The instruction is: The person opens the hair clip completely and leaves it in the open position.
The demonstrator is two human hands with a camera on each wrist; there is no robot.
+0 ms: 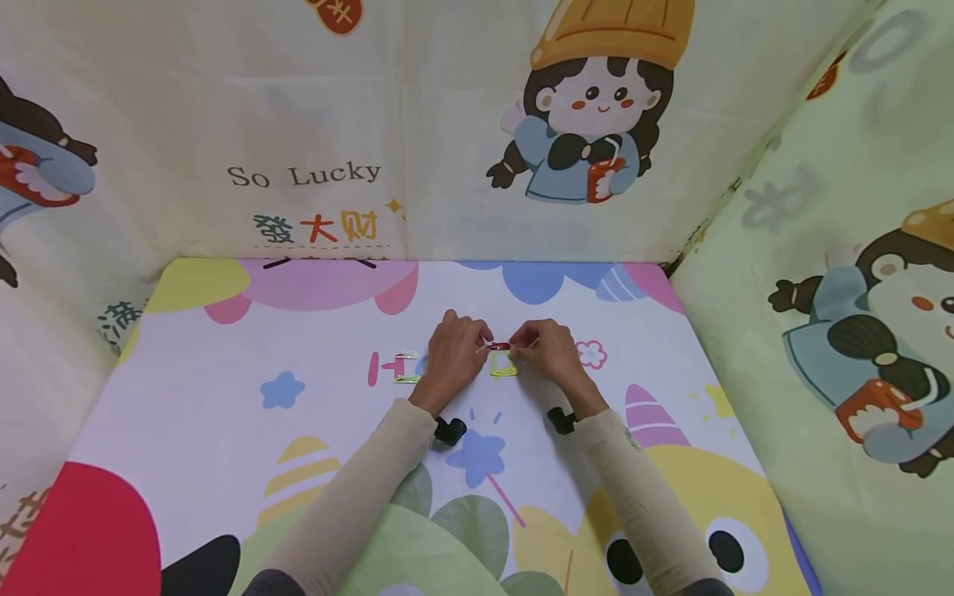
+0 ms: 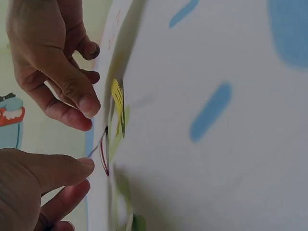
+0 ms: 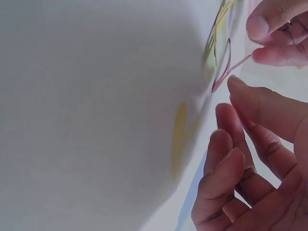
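A small red hair clip (image 1: 498,346), seen edge-on as a thin open loop with a prong in the wrist views, is between the fingertips of both hands. My left hand (image 1: 456,348) has its thumb and forefinger at the tip of the clip's prong (image 2: 95,147). On the other side, my right hand (image 1: 547,348) brings its thumb (image 3: 248,94) right up to the loop, its other fingers loosely bent. Just below the red clip lie yellow clips (image 2: 117,96) in a small bunch, also visible in the head view (image 1: 503,372).
Left of the left hand lie another yellow-green clip group (image 1: 406,380) and a reddish one (image 1: 405,356). The tabletop (image 1: 201,389) bears printed cartoon shapes. Cloth walls (image 1: 447,124) stand behind and at both sides. A dark wrist device (image 1: 450,431) sits on the left wrist.
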